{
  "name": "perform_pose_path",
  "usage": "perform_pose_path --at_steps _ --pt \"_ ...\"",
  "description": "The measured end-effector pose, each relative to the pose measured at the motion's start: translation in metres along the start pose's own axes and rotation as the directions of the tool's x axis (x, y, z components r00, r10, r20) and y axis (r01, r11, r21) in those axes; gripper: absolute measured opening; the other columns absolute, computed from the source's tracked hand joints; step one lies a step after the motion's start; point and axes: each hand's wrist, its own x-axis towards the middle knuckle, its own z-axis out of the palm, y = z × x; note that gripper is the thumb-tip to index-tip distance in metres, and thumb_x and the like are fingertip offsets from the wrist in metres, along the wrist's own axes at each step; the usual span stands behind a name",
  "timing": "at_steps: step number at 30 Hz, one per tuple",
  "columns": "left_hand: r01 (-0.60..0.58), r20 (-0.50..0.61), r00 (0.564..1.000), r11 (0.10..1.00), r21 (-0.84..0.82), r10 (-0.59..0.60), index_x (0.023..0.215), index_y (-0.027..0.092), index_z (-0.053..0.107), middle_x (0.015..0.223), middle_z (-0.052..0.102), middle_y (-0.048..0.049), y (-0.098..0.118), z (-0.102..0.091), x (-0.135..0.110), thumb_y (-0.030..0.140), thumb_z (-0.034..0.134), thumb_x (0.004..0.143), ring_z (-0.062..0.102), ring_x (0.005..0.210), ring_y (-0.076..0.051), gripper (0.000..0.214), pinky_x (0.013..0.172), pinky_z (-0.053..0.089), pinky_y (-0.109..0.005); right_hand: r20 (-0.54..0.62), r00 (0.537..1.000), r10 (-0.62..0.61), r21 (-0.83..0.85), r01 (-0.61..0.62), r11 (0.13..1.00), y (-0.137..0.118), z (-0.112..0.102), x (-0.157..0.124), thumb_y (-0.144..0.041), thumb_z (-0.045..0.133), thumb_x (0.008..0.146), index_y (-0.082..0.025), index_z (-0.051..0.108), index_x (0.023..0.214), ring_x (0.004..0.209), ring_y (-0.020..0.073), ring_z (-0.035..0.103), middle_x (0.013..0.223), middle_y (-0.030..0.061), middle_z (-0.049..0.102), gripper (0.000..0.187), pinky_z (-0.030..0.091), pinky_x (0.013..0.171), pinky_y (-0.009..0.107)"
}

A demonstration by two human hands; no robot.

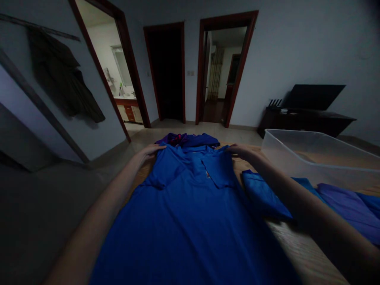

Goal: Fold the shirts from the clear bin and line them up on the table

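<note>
A blue T-shirt [190, 213] is spread out in front of me over the wooden table [308, 249], its collar end pointing away. My left hand [152, 150] grips the far left shoulder, fingers closed on the cloth. At the far right shoulder, my right hand [234, 149] pinches the fabric in the same way. Both short sleeves lie turned inward on top of the shirt, and a small printed mark shows near the right one. Just beyond the collar sits a crumpled pile of dark blue and purple clothes [204, 139].
Right of the shirt lie a folded blue garment [264, 194] and a folded purple garment [347, 206], partly behind my right forearm. A clear plastic bin [311, 170] stands behind them. Farther off are a television [316, 97] on a dark cabinet [297, 120] and several doorways.
</note>
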Motion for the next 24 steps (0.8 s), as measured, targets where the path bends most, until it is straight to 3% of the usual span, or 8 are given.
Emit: perform_pose_path --at_steps 3,6,10,14,19,24 --pt "0.038 -0.016 0.999 0.994 -0.103 -0.039 0.091 0.019 0.076 0.089 0.081 -0.0122 0.016 -0.009 0.001 0.05 0.094 0.07 0.076 0.087 -0.026 0.041 0.079 0.061 -0.036 -0.014 1.0 -0.026 0.144 0.028 0.989 -0.013 -0.008 -0.003 -0.039 0.084 0.081 -0.016 0.078 0.095 0.089 0.0219 0.075 0.096 0.0111 0.081 0.027 0.06 0.085 0.034" --pt "0.032 -0.049 0.998 0.982 -0.186 -0.042 0.094 0.019 0.075 0.094 0.081 -0.0108 0.033 -0.018 0.008 0.041 0.094 0.07 0.075 0.087 -0.023 0.038 0.083 0.061 -0.036 -0.111 0.991 -0.071 0.236 0.095 0.967 -0.026 -0.017 -0.003 -0.037 0.084 0.081 -0.015 0.073 0.09 0.08 0.0207 0.071 0.087 0.0102 0.077 0.026 0.06 0.083 0.036" --pt "-0.042 -0.115 0.993 0.962 -0.269 0.011 0.096 0.018 0.074 0.099 0.08 -0.0089 0.06 -0.028 0.025 0.036 0.091 0.073 0.073 0.086 -0.019 0.034 0.086 0.058 -0.034 -0.243 0.963 -0.119 0.286 0.188 0.94 -0.046 -0.031 0.005 -0.035 0.084 0.08 -0.016 0.067 0.083 0.068 0.0177 0.064 0.074 0.0055 0.069 0.025 0.057 0.075 0.034" --pt "-0.153 -0.144 0.983 0.939 -0.309 0.112 0.103 0.018 0.075 0.108 0.079 -0.0068 0.085 -0.026 0.03 0.033 0.089 0.076 0.071 0.094 -0.017 0.034 0.092 0.055 -0.031 -0.305 0.932 -0.194 0.288 0.284 0.915 -0.065 -0.044 0.007 -0.033 0.08 0.082 -0.016 0.068 0.088 0.072 0.0154 0.062 0.078 0.0031 0.07 0.021 0.055 0.076 0.03" --pt "-0.234 -0.059 0.972 0.937 -0.259 0.227 0.104 0.016 0.077 0.107 0.078 -0.0074 0.09 -0.02 -0.005 0.035 0.086 0.079 0.071 0.097 -0.019 0.033 0.099 0.053 -0.035 -0.275 0.91 -0.312 0.249 0.381 0.891 -0.068 -0.047 -0.026 -0.039 0.083 0.081 -0.014 0.076 0.1 0.092 0.0202 0.068 0.095 0.0058 0.077 0.032 0.055 0.09 0.032" --pt "-0.322 0.005 0.947 0.943 0.083 0.323 0.102 0.016 0.078 0.104 0.079 -0.0074 0.078 -0.037 -0.06 0.037 0.084 0.078 0.072 0.1 -0.024 0.032 0.103 0.054 -0.04 -0.149 0.91 -0.388 0.112 0.405 0.907 -0.069 -0.046 -0.099 -0.048 0.085 0.083 -0.019 0.081 0.107 0.102 0.0254 0.072 0.107 0.0065 0.08 0.037 0.057 0.097 0.037"
